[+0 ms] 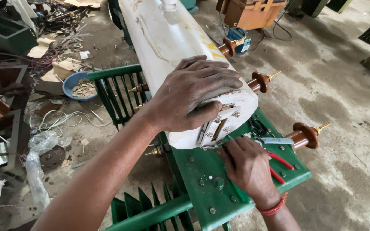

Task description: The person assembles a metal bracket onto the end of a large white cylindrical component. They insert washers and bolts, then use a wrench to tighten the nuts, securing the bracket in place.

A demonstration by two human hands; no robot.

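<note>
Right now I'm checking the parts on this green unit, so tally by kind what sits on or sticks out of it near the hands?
Brown insulator bushings: 3
White cylindrical tank: 1
Red-handled pliers: 1
Hands, left hand and right hand: 2
Total: 7

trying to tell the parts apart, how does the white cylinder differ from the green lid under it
The white cylinder is round and lies on its side; the green lid is flat. The cylinder is off-white and streaked, with a bolted plate on its end; the lid is bright green and dotted with bolts. The left hand rests on the cylinder, the right hand on the lid.
</note>
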